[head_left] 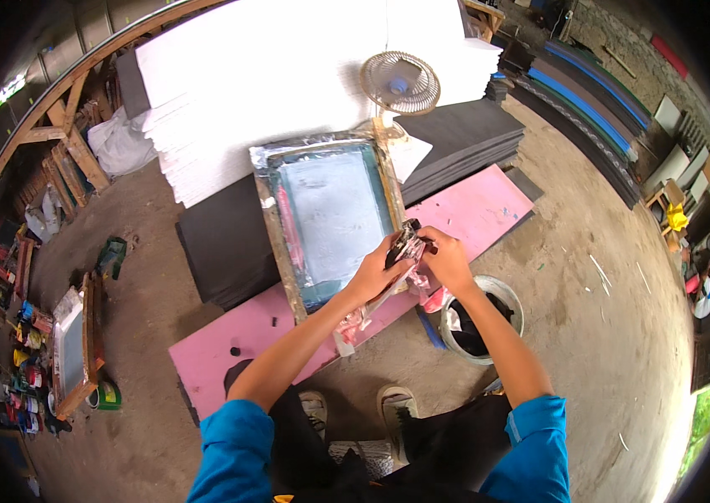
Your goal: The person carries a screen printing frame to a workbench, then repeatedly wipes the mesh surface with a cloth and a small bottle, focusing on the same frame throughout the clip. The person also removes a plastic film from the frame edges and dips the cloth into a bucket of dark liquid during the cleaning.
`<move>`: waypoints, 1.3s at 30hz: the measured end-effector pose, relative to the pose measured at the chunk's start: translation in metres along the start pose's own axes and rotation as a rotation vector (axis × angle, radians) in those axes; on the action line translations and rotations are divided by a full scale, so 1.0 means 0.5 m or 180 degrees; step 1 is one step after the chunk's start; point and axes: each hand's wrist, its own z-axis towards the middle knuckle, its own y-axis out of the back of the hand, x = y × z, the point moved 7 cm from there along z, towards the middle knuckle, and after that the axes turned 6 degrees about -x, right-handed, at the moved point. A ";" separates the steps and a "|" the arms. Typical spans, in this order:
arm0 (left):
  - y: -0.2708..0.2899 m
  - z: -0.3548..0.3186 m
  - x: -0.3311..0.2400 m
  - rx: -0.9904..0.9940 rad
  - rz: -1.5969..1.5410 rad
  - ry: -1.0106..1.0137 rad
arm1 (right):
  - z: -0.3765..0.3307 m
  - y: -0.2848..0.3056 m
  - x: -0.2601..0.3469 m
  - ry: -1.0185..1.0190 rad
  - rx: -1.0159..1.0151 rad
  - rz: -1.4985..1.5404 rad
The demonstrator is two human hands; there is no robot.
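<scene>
Both of my hands are together over the right edge of a wooden-framed printing screen. My left hand is closed around a dark, smeared object with pinkish-white marks; its exact kind is hard to make out. On the other side of it, my right hand grips with bent fingers. Crumpled clear plastic with red stains hangs below the left hand. The screen has pale blue mesh, a teal border and a red smear along its left side. It leans over a long pink sheet.
A pail with dark contents stands near my right forearm. Behind the screen are a fan, stacked white sheets and dark sheets. Another framed screen and paint containers stand at left. My feet are just below the pink sheet.
</scene>
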 end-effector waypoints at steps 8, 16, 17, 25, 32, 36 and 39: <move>0.009 -0.027 0.029 -0.0259 0.0685 0.0305 | -0.076 -0.015 -0.071 -0.1878 0.0890 0.3368; 0.018 -0.051 0.042 0.0017 0.0957 -0.0068 | -0.104 0.020 -0.149 -0.2146 0.1396 0.3824; 0.019 -0.054 0.042 0.0017 0.0901 -0.0233 | -0.096 0.047 -0.186 -0.2127 0.0901 0.3431; 0.190 -0.090 0.134 -0.1136 0.1534 0.0306 | -0.148 0.116 -0.295 -0.2871 -0.0043 0.2791; 0.042 -0.094 0.081 -0.0071 0.2923 -0.1064 | -0.129 -0.163 -0.133 -0.3010 0.1086 0.4013; -0.015 -0.117 0.094 0.0716 0.2984 -0.0721 | -0.120 -0.165 -0.135 -0.2791 0.0767 0.2810; -0.038 -0.132 0.078 0.0686 0.1968 -0.0928 | -0.111 -0.097 -0.183 -0.2363 0.0265 0.2027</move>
